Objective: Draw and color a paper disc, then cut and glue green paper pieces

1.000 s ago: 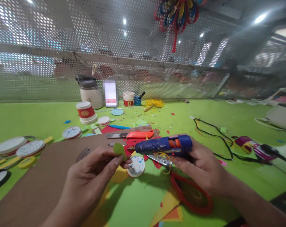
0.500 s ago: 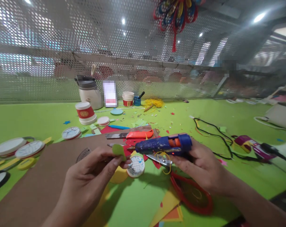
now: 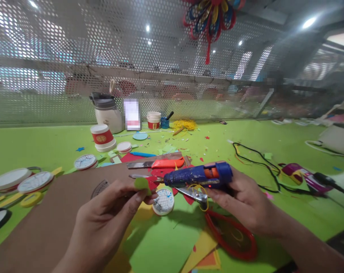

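My left hand (image 3: 112, 206) pinches a small green paper piece (image 3: 141, 184) between thumb and fingers, held above the green table (image 3: 47, 142). My right hand (image 3: 243, 199) grips a blue glue gun (image 3: 199, 175) with an orange trigger part; its nozzle points left and almost touches the green piece. Under the gun lie scissors with red handles (image 3: 231, 235) and a round white cap with blue marks (image 3: 164, 201).
A brown cardboard sheet (image 3: 47, 212) lies at the left front. An orange-handled utility knife (image 3: 160, 163), paper cups (image 3: 103, 137), round lids (image 3: 35, 181), paper scraps and a black cable (image 3: 257, 163) are spread about. A perforated metal screen (image 3: 160, 76) backs the table.
Both hands have stayed nearly still. The glue gun's nozzle has edged slightly closer to the green piece, and the view has shifted a little.
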Tool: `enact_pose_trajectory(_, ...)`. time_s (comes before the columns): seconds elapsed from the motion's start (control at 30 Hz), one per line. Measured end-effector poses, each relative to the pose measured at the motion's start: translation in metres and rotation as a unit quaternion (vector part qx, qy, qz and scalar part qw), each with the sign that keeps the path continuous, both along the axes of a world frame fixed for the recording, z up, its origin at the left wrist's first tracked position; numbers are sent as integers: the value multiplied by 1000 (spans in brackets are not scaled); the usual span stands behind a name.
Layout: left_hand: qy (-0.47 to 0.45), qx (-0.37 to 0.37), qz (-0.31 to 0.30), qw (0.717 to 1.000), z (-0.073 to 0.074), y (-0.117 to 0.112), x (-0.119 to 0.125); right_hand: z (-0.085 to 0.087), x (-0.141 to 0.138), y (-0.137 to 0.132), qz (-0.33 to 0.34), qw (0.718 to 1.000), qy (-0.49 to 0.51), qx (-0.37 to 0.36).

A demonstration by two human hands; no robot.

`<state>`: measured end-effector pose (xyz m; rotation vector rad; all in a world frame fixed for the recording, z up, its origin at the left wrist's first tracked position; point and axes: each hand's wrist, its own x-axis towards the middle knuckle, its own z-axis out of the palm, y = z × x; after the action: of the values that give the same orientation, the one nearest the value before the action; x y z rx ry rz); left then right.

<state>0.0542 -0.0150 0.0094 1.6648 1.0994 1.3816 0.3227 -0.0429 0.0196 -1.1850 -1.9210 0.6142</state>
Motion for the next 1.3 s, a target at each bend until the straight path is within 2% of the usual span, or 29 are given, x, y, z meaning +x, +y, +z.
enact_pose_trajectory(0.13, 6, -9, -2, 1000, 1, 0, 0, 1, 3, -2, 0, 1000, -11, 9)
enact_pose_trajectory(0.27, -39, -45, 35, 998, 2, 1, 2, 1, 4, 1, -11, 1000, -15, 14)
enact_pose_trajectory(0.37, -64, -82, 33, 994, 4, 2, 4, -4, 5, 12, -43, 997, -20, 67)
enact_pose_trajectory(0.47, -94, -105, 18, 990, 5, 4, 4, -15, 10, 32, -91, 981, -83, 152)
enact_pose_trajectory(0.57, -116, -121, 6, 986, 6, 5, 3, -29, 20, 56, -107, 957, -158, 219)
enact_pose_trajectory(0.77, -118, -126, -10, 985, 2, 9, 1, -55, 31, 86, -117, 938, -246, 212)
enact_pose_trajectory(0.93, -126, -130, -55, 982, -3, 13, -1, -60, 29, 98, -68, 933, -283, 210)
enact_pose_trajectory(1.13, -147, -131, -62, 978, 0, 10, 2, -56, 40, 122, 40, 935, -292, 195)
enact_pose_trajectory(1.23, -139, -128, -75, 979, 1, 8, 2, -46, 43, 116, 73, 940, -277, 183)
enact_pose_trajectory(1.3, -136, -133, -86, 978, 1, 8, 3, -31, 35, 102, 79, 946, -256, 180)
